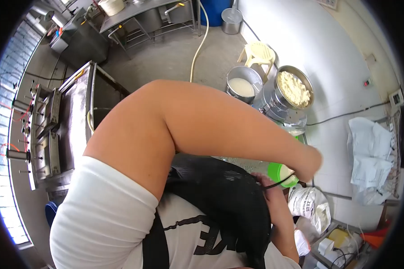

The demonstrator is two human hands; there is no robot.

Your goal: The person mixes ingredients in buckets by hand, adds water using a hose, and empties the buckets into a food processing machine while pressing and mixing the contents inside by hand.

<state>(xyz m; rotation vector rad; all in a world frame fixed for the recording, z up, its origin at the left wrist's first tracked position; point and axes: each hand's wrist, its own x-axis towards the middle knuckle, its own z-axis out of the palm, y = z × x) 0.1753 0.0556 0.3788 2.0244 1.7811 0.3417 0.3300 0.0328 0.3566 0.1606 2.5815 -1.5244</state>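
My left arm reaches across the whole view, and my left hand (309, 165) is closed at the right, somewhat blurred. A thin black cord (280, 182) runs from it down to my right hand (265, 181). My right hand is beside the edge of the black apron (220, 188) on my body, its fingers curled at the cord and partly hidden. Beneath the cord, behind both hands, stands a green tub (274, 170) with pale contents, partly covered by my left hand.
A wide metal bowl of pale chunks (294, 89) sits atop a metal machine (271, 103). Beside it are a pot of white liquid (241, 87) and a yellow stool (259, 52). A white printed sack (307, 201) stands lower right. Metal press equipment (54, 130) is at left; a hose (199, 45) crosses the floor.
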